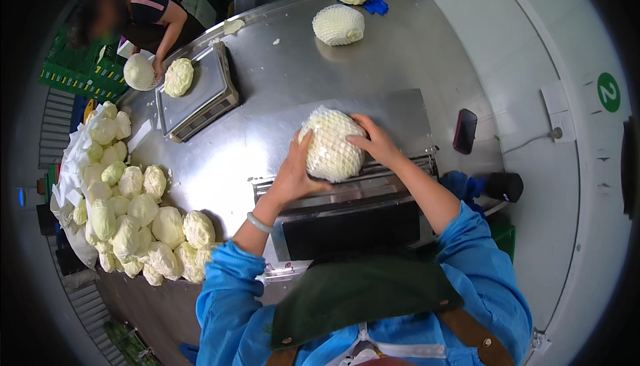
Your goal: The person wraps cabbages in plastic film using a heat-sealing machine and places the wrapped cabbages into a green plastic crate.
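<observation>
Between my two hands is a pale cabbage (334, 146) in a white foam net, with shiny clear film over it. My left hand (295, 173) lies along its left side, the thumb stretched under its near edge. On the upper right, the fingers and thumb of my right hand (376, 142) press against it. The cabbage is over the near part of a wrapping machine (345, 201) with metal rollers and a flat metal plate (400, 111). Whether it rests on the machine or is held just above cannot be told.
A heap of cabbages (127, 216) lies at left. Beyond, a cabbage (179, 77) sits on a weighing scale (195, 93); a co-worker (155, 16) holds a netted cabbage (140, 72). Another netted cabbage (339, 25) stands at the back. A phone (465, 131) lies right, near a black cylinder (504, 187).
</observation>
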Tool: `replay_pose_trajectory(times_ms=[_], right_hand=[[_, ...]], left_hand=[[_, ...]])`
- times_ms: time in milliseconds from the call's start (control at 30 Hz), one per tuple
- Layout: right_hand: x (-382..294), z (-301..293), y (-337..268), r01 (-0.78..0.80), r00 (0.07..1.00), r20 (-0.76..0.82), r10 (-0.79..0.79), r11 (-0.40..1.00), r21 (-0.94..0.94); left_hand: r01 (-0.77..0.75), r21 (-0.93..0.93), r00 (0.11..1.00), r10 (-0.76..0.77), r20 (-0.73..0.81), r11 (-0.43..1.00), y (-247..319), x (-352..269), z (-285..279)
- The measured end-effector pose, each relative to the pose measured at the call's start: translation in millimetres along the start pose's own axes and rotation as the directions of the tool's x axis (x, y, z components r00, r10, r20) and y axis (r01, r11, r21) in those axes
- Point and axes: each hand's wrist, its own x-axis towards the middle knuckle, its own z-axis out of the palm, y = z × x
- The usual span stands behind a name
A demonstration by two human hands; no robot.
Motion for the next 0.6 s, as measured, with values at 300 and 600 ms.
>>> replay_pose_trajectory(times_ms=[300, 600], right_hand=[[-114, -23, -101, -0.113, 0.949, 0.259, 0.178, 0.962, -0.248], [-241, 10, -54, -0.521, 0.816, 0.302, 0.493, 0.854, 0.012]], left_hand=[[0.554, -0.748, 0.830, -0.310, 0.464, 0.365, 66, -70, -31], [0.810, -0.563, 0.549, -0.126, 0.826, -0.163, 61, -169, 18]])
